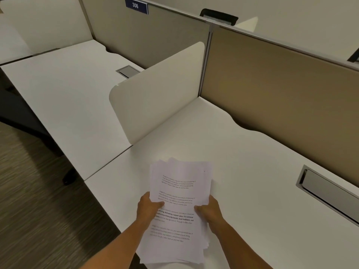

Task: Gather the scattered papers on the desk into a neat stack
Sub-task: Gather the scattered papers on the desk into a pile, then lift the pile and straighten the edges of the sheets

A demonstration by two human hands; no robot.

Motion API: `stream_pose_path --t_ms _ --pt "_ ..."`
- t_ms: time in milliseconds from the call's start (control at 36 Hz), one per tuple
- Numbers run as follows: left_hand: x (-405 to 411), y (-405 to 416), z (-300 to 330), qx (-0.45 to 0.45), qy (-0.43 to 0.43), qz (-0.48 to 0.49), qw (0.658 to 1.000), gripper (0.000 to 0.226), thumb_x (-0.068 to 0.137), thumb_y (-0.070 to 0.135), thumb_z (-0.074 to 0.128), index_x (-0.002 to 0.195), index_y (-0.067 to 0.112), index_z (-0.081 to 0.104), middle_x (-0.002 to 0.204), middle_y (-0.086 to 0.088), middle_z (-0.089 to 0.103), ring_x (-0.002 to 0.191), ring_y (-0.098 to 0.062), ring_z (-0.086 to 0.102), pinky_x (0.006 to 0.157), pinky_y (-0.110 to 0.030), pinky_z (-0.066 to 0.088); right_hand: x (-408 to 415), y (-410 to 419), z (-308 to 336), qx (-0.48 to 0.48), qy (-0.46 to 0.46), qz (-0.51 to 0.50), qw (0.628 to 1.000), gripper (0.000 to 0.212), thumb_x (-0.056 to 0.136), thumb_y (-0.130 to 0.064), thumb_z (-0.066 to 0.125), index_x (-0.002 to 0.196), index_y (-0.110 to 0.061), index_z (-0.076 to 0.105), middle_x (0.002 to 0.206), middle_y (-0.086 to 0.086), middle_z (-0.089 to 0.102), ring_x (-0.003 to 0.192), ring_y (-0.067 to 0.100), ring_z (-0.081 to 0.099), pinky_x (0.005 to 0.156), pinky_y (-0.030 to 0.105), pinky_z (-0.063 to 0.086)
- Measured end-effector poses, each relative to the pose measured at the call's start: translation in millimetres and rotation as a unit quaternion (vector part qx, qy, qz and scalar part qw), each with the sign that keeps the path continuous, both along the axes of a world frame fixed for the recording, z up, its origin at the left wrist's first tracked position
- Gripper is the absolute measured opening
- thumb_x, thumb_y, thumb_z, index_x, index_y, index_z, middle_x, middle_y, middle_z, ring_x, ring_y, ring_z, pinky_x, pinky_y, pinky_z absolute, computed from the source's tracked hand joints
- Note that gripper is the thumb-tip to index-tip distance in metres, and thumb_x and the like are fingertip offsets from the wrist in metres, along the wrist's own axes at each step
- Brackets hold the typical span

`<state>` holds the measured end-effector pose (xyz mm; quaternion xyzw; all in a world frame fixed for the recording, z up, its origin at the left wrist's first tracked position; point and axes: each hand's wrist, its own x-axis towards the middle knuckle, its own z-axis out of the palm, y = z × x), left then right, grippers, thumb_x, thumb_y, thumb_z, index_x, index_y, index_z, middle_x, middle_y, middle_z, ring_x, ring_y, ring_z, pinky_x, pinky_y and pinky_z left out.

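Note:
A stack of white printed papers (177, 183) is held over the near part of the white desk (252, 171). Its sheets are roughly aligned, with corners fanning out slightly at the far end and the right side. My left hand (148, 207) grips the stack's left edge, thumb on the top sheet. On the right edge, my right hand (208, 210) clasps the stack the same way. No loose sheets show elsewhere on the desk.
A cream rounded divider (157, 90) stands at the desk's left side, with a tan partition wall (281, 84) behind. A grey cable hatch (328, 193) sits in the desk at right. Another desk (58, 94) lies to the left; carpet floor (38, 200) below.

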<state>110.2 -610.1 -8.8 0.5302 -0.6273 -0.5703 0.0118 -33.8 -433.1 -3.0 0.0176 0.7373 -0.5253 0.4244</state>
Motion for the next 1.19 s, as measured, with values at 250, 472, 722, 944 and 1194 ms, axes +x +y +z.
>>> stream_pose_path --t_ms 250,472,722,944,1194 --pt "-13 8 34 0.057 0.125 -0.014 0.99 0.038 0.081 0.008 0.078 0.114 0.019 0.064 0.102 0.001 0.076 0.085 -0.017 0.076 0.061 -0.025 0.061 -13 30 26 -0.047 0.001 -0.093 0.995 0.037 0.081 0.005 0.072 0.108 -0.019 0.065 0.1 -0.001 0.074 0.088 0.018 0.073 0.058 0.023 0.059" --pt "-30 22 84 0.087 0.217 -0.152 0.96 0.046 0.077 0.017 0.083 0.119 0.017 0.065 0.11 -0.006 0.077 0.095 -0.031 0.075 0.079 -0.051 0.062 -27 95 57 -0.145 0.036 -0.119 0.982 0.044 0.077 0.002 0.079 0.117 -0.014 0.067 0.109 0.004 0.078 0.098 0.026 0.075 0.081 0.042 0.063" --pt "-61 90 119 0.07 0.242 -0.273 0.929 0.054 0.067 0.023 0.085 0.117 0.023 0.066 0.11 0.0 0.076 0.101 -0.025 0.073 0.085 -0.047 0.061 -15 189 91 -0.151 0.153 -0.176 0.961 0.04 0.071 -0.016 0.085 0.109 -0.017 0.072 0.108 0.006 0.078 0.098 0.028 0.075 0.079 0.04 0.062" --pt "-71 148 113 0.135 0.233 -0.362 0.893 0.065 0.063 0.019 0.089 0.123 0.02 0.066 0.121 -0.007 0.072 0.113 -0.028 0.067 0.097 -0.048 0.056 22 264 89 -0.13 0.19 -0.245 0.942 0.031 0.082 -0.004 0.077 0.107 -0.023 0.074 0.108 0.005 0.078 0.096 0.025 0.076 0.072 0.027 0.061" --pt "-60 186 96 0.141 0.204 -0.436 0.865 0.06 0.065 0.017 0.089 0.122 0.016 0.069 0.121 -0.013 0.072 0.113 -0.033 0.067 0.098 -0.057 0.052 66 299 67 -0.058 0.19 -0.288 0.937 0.035 0.078 0.008 0.078 0.102 -0.015 0.068 0.087 -0.009 0.081 0.081 0.006 0.076 0.062 0.014 0.057"
